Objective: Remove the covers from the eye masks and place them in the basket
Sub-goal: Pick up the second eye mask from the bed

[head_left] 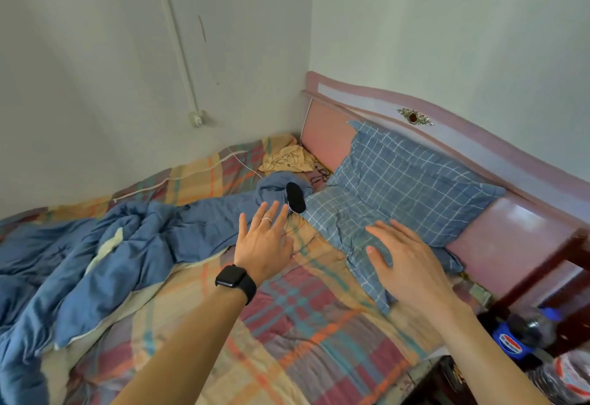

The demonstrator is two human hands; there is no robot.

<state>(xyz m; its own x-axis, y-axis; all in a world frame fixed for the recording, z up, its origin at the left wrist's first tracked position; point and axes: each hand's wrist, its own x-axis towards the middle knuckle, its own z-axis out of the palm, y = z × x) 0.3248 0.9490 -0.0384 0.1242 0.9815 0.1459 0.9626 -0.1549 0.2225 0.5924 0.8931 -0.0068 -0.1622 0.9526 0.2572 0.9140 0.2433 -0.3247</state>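
Observation:
A small black eye mask (295, 197) lies on the bed between the rumpled blue duvet and the blue checked pillow. My left hand (262, 241), with a ring and a black watch on the wrist, is stretched out just below the mask, fingers spread, holding nothing. My right hand (404, 257) hovers open over the lower part of the pillow, palm down, fingers apart. No basket is in view.
The blue checked pillow (405, 187) leans on the pink headboard (510, 232). A blue duvet (95, 261) is heaped at left on the plaid sheet (303, 325). A yellow cloth (287, 158) and cables lie in the corner. A cola bottle (523, 334) stands at lower right.

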